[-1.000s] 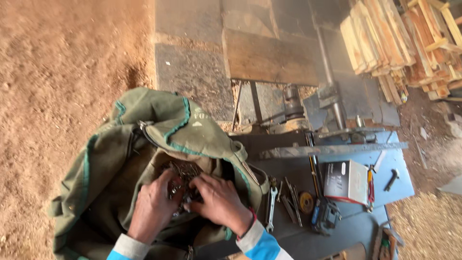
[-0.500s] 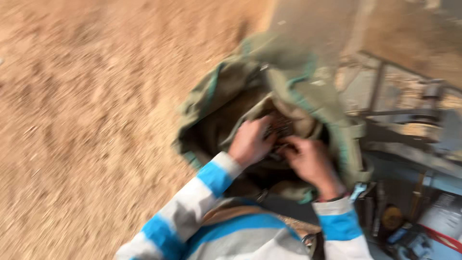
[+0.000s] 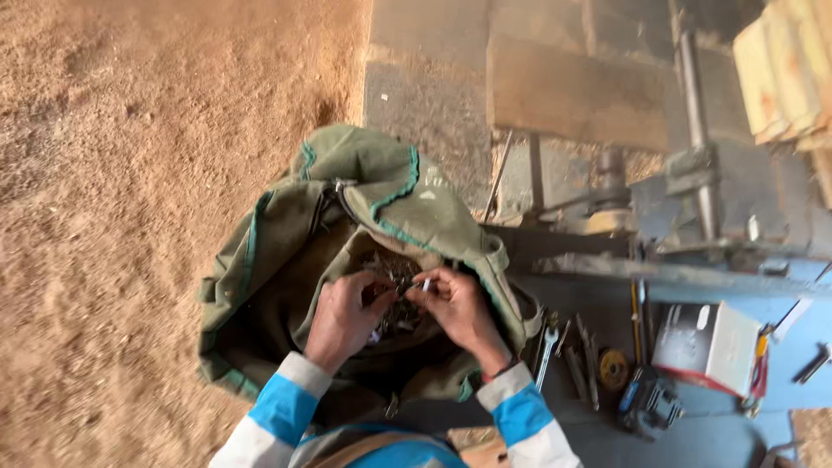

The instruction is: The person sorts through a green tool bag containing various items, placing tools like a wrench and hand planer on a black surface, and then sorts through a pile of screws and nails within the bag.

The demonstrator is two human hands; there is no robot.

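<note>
Both your hands are down in the mouth of the green bag (image 3: 286,260), which sits slumped open on the sawdust floor (image 3: 130,217) at the edge of the blue bench (image 3: 693,433). Your left hand (image 3: 342,316) curls over the heap of small metal parts (image 3: 394,273) inside the bag, fingers bent and close together, the tips touching the heap; you cannot tell whether they grip anything. Your right hand (image 3: 459,308) lies just beside it, thumb and forefinger pinching a small pale piece (image 3: 425,284) right above the parts, the other fingers folded under. The two hands almost touch at the fingertips.

The bag's teal-edged flap (image 3: 390,191) is folded back, away from you, leaving the opening wide. To your right, on the bench, lie a spanner (image 3: 546,357) and a few other slim tools near the bag, then a yellow disc (image 3: 614,367), a dark blocky tool (image 3: 648,403) and a white-and-red box (image 3: 709,347). Stacked timber (image 3: 784,69) shows at the far right corner.
</note>
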